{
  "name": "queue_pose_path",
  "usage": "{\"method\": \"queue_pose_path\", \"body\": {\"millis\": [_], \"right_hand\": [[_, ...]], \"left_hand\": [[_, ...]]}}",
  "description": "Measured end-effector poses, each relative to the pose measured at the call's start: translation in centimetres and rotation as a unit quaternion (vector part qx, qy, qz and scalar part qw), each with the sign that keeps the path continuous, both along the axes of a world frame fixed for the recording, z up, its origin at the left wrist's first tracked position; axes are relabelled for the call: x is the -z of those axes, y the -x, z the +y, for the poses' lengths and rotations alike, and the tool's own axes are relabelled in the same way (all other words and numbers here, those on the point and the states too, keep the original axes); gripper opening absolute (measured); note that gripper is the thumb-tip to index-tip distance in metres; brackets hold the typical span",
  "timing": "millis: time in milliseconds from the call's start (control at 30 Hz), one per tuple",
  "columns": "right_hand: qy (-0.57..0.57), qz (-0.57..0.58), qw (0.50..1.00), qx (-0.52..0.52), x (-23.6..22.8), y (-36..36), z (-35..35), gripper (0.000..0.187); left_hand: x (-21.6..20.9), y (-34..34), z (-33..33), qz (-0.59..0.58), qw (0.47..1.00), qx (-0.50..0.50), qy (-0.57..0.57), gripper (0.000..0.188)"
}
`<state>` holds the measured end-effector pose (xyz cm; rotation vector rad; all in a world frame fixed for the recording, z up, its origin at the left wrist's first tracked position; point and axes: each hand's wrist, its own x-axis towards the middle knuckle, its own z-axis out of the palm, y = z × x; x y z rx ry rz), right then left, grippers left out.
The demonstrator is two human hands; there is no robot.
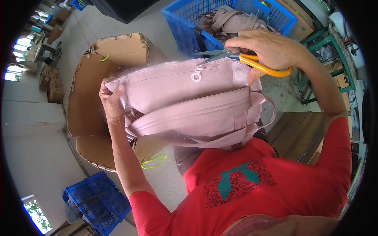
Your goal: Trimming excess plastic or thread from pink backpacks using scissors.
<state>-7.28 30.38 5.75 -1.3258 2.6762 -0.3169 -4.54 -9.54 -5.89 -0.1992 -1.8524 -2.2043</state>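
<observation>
A pale pink backpack [169, 94] lies on its side across my lap, its straps and top handle facing me. My left hand [112, 98] pinches the bag's far left corner between thumb and fingers. In my right hand [271, 49] is a pair of scissors [248, 59] with orange handles. Their blades are spread apart and point left, just over the bag's far seamed edge, near a round zipper pull [196, 76]. My right thumb rests by the bag's right end. Whether a thread lies between the blades is too small to tell.
Beyond the bag's left end stands a large open cardboard box [88, 86] with ragged edges. A blue plastic crate [177, 29] holding more pinkish bags is at the far right. Another blue crate [98, 200] sits lower left. A closed carton [295, 133] and green metal rack [334, 47] are on the right.
</observation>
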Motion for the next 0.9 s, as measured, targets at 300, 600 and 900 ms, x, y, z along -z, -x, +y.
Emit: {"method": "queue_pose_path", "body": {"millis": [300, 600, 900], "right_hand": [[-0.021, -0.013, 0.999, -0.049, -0.2, 0.8, -1.7, 0.048], [0.023, -0.017, 0.999, -0.04, 0.1, 0.1, -1.9, 0.044], [-0.035, 0.015, 0.999, -0.024, -0.2, 0.5, -2.8, 0.049]], "left_hand": [[0.5, -0.3, -0.4, -0.006, 1.0, -0.011, -0.011, 0.031], [0.8, -0.1, -0.6, -0.015, 1.0, -0.011, -0.023, 0.032], [1.3, -0.3, -0.8, 0.007, 0.999, -0.013, -0.031, 0.034]]}}
